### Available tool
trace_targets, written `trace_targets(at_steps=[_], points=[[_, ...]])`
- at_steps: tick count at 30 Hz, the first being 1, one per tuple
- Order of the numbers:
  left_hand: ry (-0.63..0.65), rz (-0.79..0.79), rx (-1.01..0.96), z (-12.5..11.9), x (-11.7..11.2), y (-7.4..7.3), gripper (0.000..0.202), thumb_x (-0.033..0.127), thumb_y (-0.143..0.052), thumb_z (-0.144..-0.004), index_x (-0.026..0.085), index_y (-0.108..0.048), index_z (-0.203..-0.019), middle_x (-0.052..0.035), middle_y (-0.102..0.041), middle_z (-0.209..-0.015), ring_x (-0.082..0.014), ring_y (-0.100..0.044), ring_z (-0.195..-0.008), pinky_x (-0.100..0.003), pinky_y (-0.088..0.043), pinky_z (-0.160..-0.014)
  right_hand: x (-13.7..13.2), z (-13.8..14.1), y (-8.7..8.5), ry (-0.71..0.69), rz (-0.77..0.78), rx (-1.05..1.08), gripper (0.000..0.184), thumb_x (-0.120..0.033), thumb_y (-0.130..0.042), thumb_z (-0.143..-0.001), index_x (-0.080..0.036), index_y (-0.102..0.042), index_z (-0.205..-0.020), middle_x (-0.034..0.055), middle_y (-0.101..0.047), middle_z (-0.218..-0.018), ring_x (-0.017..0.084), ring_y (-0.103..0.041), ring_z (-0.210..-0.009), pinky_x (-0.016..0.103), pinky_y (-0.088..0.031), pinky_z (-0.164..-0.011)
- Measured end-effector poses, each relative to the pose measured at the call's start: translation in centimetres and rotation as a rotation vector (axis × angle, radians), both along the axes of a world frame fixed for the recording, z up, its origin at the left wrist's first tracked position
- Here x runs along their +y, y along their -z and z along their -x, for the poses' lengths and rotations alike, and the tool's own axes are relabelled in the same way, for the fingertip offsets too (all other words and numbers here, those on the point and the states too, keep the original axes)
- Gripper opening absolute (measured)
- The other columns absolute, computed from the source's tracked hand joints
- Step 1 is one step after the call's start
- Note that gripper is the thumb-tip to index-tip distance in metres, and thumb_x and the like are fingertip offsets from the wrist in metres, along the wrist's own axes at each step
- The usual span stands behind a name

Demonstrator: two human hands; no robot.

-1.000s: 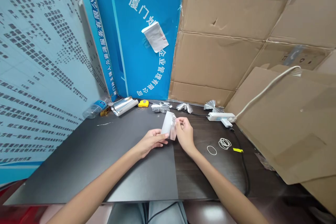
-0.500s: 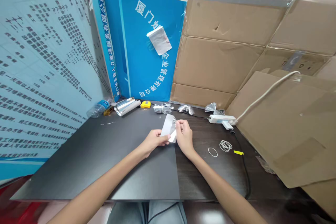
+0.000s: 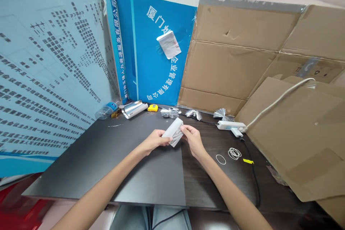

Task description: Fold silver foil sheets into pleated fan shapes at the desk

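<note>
Pale sheet (image 3: 173, 132), held aslant, long axis diagonal, far end rightward

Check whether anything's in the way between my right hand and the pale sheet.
Nothing visible is: your right hand already touches the pale sheet at its right edge, while your left hand holds its lower left. The nearest silvery bundle lies beyond it.

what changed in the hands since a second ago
The white piece has tilted, its top leaning farther right. The right hand has uncurled somewhat at its edge. The left hand still grips it; nothing was let go. The power strip and yellow tape measure stayed put.
</note>
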State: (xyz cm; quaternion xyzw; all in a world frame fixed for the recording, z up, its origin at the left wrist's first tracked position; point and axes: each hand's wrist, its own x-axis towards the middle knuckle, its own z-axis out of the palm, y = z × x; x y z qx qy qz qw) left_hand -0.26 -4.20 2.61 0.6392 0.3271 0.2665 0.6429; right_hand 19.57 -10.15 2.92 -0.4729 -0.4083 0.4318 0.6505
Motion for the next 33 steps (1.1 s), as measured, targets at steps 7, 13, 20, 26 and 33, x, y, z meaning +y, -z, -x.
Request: trace_targets(at_steps=[7,13,20,26,33], points=[[0.063,-0.040,0.072,0.4,0.0,-0.9,0.040,0.050,-0.088,-0.071,0.014,-0.081,-0.087,-0.0057,-0.075,-0.076,-0.0172,-0.066,-0.072,-0.025,-0.048,-0.070,0.4,-0.2,0.6,0.088,-0.029,-0.104,0.042,-0.057,-0.082,-0.073,-0.017,-0.070,-0.077,0.0022,-0.065,-0.071,0.016,-0.056,-0.066,0.029,-0.049,-0.066],[0.053,0.036,0.099,0.5,0.3,-1.0,0.038,0.046,-0.092,-0.068,0.013,-0.081,-0.085,-0.0059,-0.075,-0.077,-0.0162,-0.067,-0.072,-0.024,-0.050,-0.069,0.4,0.1,0.6,0.082,-0.031,-0.146,0.039,-0.054,-0.080,-0.076,-0.017,-0.071,-0.082,0.0059,-0.072,-0.080,0.018,-0.062,-0.071,0.031,-0.053,-0.069],[-0.018,0.341,-0.128,1.1,0.8,-1.4,0.041,0.035,-0.099,-0.063,0.011,-0.077,-0.088,-0.0044,-0.074,-0.080,-0.0092,-0.065,-0.069,-0.020,-0.054,-0.074,-0.7,-0.7,1.1,0.138,-0.277,-0.413,0.056,-0.044,-0.061,-0.098,-0.021,-0.048,-0.148,0.0028,-0.075,-0.089,0.017,-0.068,-0.070,0.034,-0.057,-0.077],[0.030,0.489,-0.182,1.5,1.4,-1.1,0.036,0.027,-0.099,-0.064,0.011,-0.074,-0.083,-0.0041,-0.072,-0.077,-0.0090,-0.066,-0.068,-0.020,-0.055,-0.071,-2.0,-0.7,0.3,-0.151,-0.466,-0.849,0.022,-0.034,-0.064,-0.098,-0.028,-0.077,-0.114,0.0062,-0.078,-0.106,0.022,-0.074,-0.091,0.038,-0.059,-0.088],[0.043,0.494,-0.106,1.4,1.1,-1.4,0.033,0.026,-0.099,-0.064,0.011,-0.077,-0.083,-0.0065,-0.074,-0.078,-0.0096,-0.066,-0.067,-0.020,-0.056,-0.071,-1.9,-0.6,-0.5,-0.243,-0.424,-0.884,0.020,-0.037,-0.063,-0.100,-0.029,-0.079,-0.107,0.0045,-0.079,-0.104,0.023,-0.073,-0.095,0.038,-0.057,-0.090]])
